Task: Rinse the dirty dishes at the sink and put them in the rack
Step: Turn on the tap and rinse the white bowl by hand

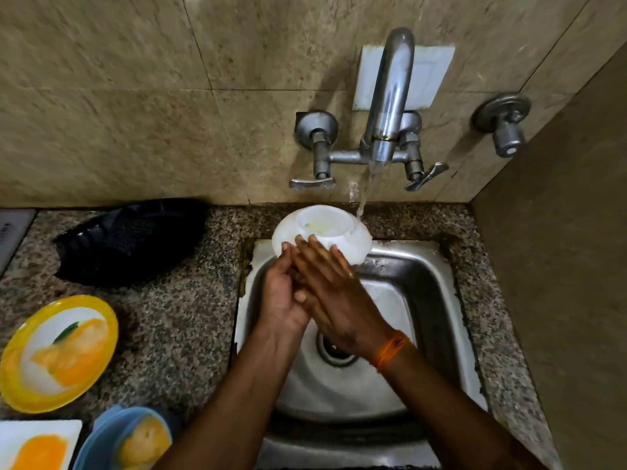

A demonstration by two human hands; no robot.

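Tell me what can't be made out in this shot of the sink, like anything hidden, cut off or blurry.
Head view:
- White bowl: near side hidden behind the fingers; who grips it is unclear.
- Left hand: palm and fingers overlapped by the right hand.
- Sink drain: partly covered by the right wrist.
- Square white plate and blue bowl: cut off by the bottom edge.
- Yellow plate: blurred, so the residue is unclear.

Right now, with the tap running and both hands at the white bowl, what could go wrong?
1. The white bowl sits upside down at the sink's back edge, touched only by straight fingers of the left hand and right hand; with no real grip it may slide into the sink.
2. The water stream lands on the bowl's right edge, so it may splash onto the counter.
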